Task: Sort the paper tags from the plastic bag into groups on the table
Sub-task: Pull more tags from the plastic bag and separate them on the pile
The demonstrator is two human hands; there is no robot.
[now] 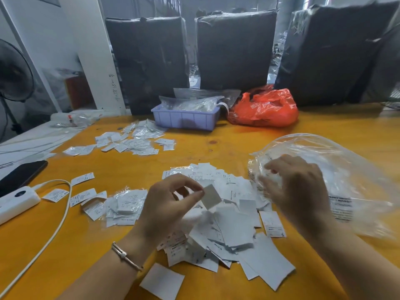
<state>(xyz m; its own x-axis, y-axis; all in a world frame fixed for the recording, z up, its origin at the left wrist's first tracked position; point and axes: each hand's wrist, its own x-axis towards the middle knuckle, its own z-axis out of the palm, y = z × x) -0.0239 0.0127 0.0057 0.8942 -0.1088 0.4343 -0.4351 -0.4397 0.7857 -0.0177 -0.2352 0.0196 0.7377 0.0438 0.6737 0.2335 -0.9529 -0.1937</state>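
A loose heap of white paper tags (229, 226) lies on the orange table (216, 141) in front of me. My left hand (166, 204) pinches one small white tag (211, 195) between thumb and forefinger just above the heap. My right hand (296, 189) is at the mouth of a clear plastic bag (337, 174) to the right, fingers curled on its crumpled edge; the hand is blurred. Smaller groups of tags lie at the left (123, 204) and further back (132, 141).
A white power bank (17, 201) with a cable (58, 221) and a dark phone (21, 174) sit at the left. At the back stand a lilac tray (186, 119) of bagged tags, an orange plastic bag (266, 109) and dark wrapped bundles (236, 50).
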